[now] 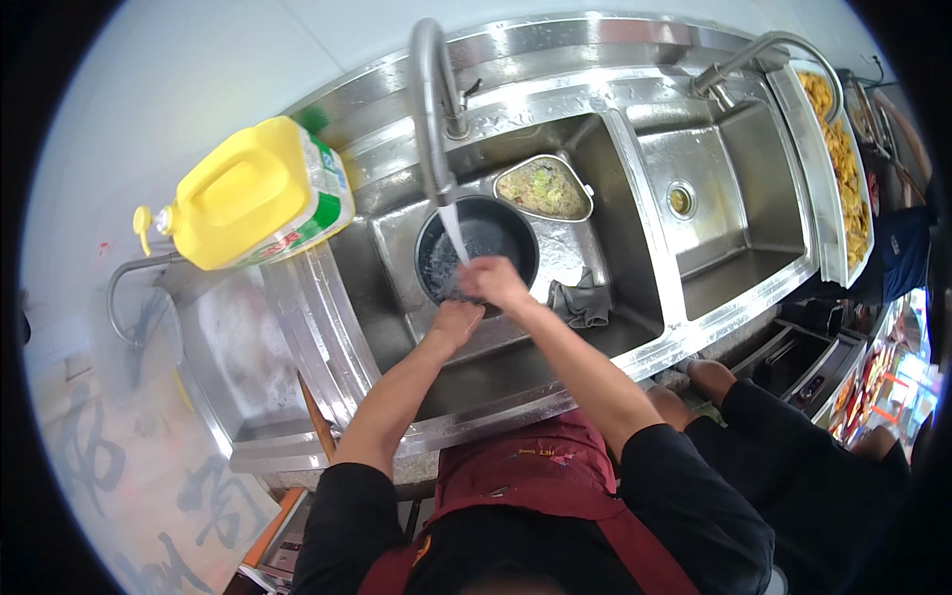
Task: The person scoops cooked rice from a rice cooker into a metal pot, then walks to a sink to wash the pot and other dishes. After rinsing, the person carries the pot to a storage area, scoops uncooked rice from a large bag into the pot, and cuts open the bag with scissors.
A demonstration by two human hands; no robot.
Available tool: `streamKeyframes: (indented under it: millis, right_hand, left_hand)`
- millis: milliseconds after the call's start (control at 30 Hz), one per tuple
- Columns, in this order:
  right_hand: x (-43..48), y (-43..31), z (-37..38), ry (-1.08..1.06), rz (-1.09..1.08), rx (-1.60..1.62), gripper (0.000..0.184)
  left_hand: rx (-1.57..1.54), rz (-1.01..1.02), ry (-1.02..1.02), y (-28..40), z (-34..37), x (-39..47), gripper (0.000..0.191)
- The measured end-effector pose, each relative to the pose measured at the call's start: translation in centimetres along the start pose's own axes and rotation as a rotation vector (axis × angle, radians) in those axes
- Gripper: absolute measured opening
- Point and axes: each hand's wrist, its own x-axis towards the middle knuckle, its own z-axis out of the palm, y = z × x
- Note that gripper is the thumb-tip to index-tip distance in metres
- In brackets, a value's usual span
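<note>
A round black pot [506,230] stands in the middle basin [632,245] of a stainless steel sink. Water pours into it from a gooseneck faucet [430,111]. My left hand [457,321] grips the pot's near rim, its fingertips partly hidden. Above the pot's near side, my right hand [494,281] is blurred, with its fingers bent at the running water; whether it holds something I cannot tell. Behind the pot at right sits a drain strainer [543,187] full of food scraps. A dark grey cloth [581,300] lies crumpled right of the pot.
At the left, a yellow jug [245,190] with a pump top rests on the sink ledge. Suds fill part of the left basin [249,357]. A second faucet [773,44] serves the right basin [692,178]. Beyond it stands a white tray [814,193] of yellow-brown food. A person [788,454] is close at my right.
</note>
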Motion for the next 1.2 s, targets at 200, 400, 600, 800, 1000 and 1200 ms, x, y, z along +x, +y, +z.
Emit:
streamKeyframes:
  millis: [200, 400, 600, 800, 1000, 1200]
  right_hand:
    - [2.1, -14.9, -4.1, 0.658, -1.096, -0.932, 0.04]
    - [7.5, -17.1, -6.3, 0.511, -0.788, -1.594, 0.045]
    - [11.0, -16.0, -6.4, 0.591, -0.341, -0.163, 0.033]
    - [10.5, -19.3, -1.6, 0.621, -0.46, 0.453, 0.025]
    - [7.1, -21.0, -5.2, 0.498, -0.594, -0.128, 0.033]
    - [-0.1, -16.5, -19.0, 0.171, -0.394, 0.187, 0.032]
  left_hand:
    - [-0.029, 0.049, 0.139, 2.4, -6.2, -4.8, 0.012]
    - [0.071, 0.209, 0.351, 3.4, -11.3, -8.6, 0.007]
    - [0.055, 0.301, 0.364, 3.2, -13.1, -10.8, 0.01]
    - [0.067, 0.29, 0.334, 4.2, -13.3, -11.5, 0.01]
    - [0.072, 0.428, 0.248, 9.3, -17.9, -12.7, 0.012]
    - [0.07, 0.396, 0.196, 13.6, -22.0, -9.3, 0.012]
